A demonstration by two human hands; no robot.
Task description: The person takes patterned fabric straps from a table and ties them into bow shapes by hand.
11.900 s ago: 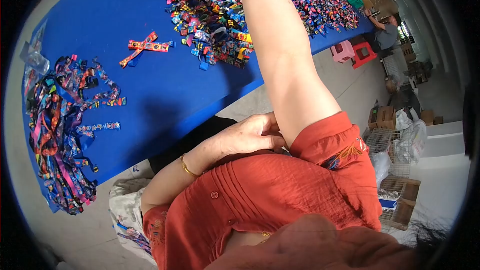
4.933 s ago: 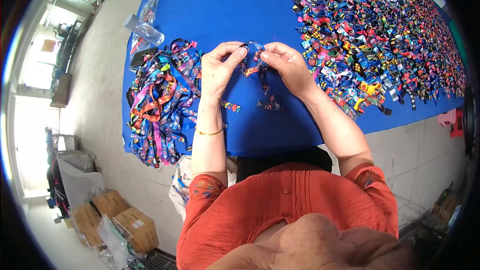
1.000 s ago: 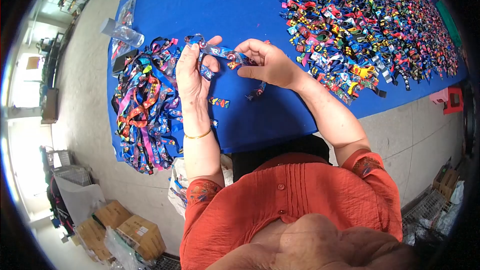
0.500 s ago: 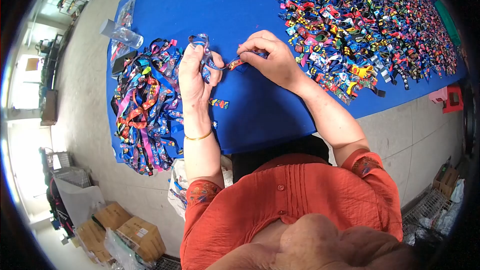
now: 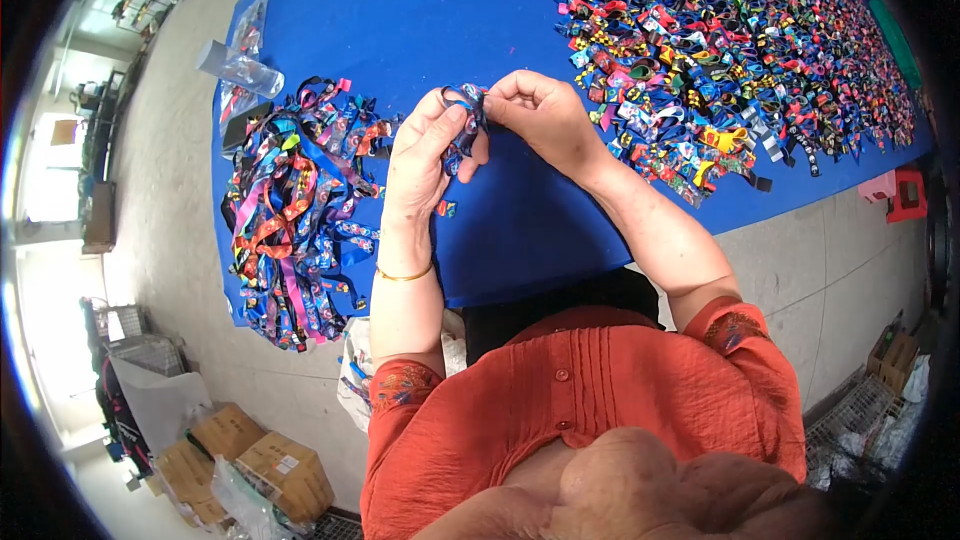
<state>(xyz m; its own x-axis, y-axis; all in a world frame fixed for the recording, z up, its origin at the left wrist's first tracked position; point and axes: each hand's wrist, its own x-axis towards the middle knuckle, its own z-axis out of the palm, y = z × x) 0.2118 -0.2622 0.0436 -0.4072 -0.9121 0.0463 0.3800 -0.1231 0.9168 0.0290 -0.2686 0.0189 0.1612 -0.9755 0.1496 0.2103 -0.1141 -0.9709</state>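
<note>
A blue printed ribbon strap (image 5: 464, 120) is looped between my two hands above the table. My left hand (image 5: 428, 145) pinches it between thumb and fingers. On the other side, my right hand (image 5: 545, 123) has thumb and forefinger closed at the strap's right edge. The exact spot of that pinch is partly hidden by the fingers. To the left of my left hand lies a tangled heap of colourful straps (image 5: 300, 210). A short printed strap end (image 5: 446, 208) shows on the cloth beside my left wrist.
Many folded, looped straps (image 5: 720, 50) cover the right side of the blue table (image 5: 400, 0). A clear plastic bottle (image 5: 240, 70) lies at the left edge. Cardboard boxes (image 5: 285, 475) stand on the floor at lower left, a red stool (image 5: 906, 196) at right.
My left hand has moved right, bringing the strap up against my right hand. The stretch of strap between the hands has closed into a tighter loop.
</note>
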